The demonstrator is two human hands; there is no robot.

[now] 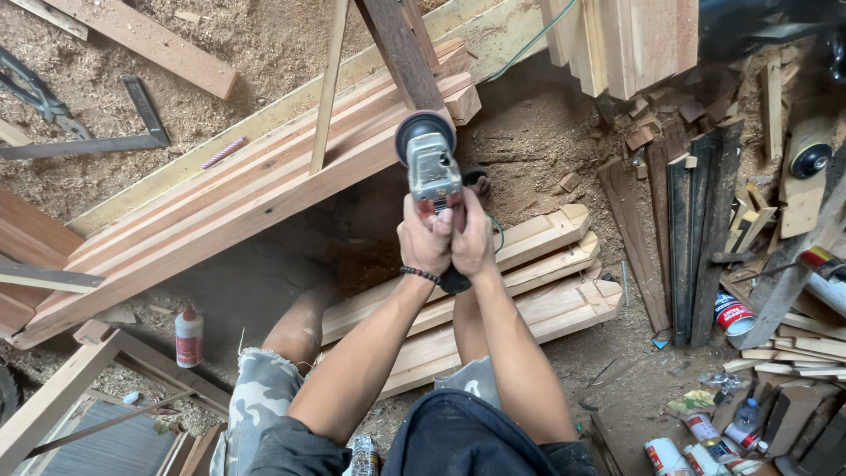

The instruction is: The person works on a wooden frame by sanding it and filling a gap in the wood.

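Observation:
Both my hands grip the body of an angle grinder [429, 159], held out in front of me. My left hand [425, 238] wraps its left side and wears a dark bead bracelet. My right hand [473, 242] wraps the right side, touching the left hand. The grinder's round disc end sits against the edge of a stack of long reddish wooden boards [247, 198] that slant from lower left to upper right. A dark upright wooden post [401, 44] rises just behind the disc. The grinder's green cable [499, 234] runs off by my right hand.
Shaped boards [538, 264] lie on the sawdust floor below my hands. A red and white bottle [189, 338] stands at lower left. A metal square [132, 132] lies on the sawdust at upper left. Offcuts, cans [731, 314] and bottles crowd the right side.

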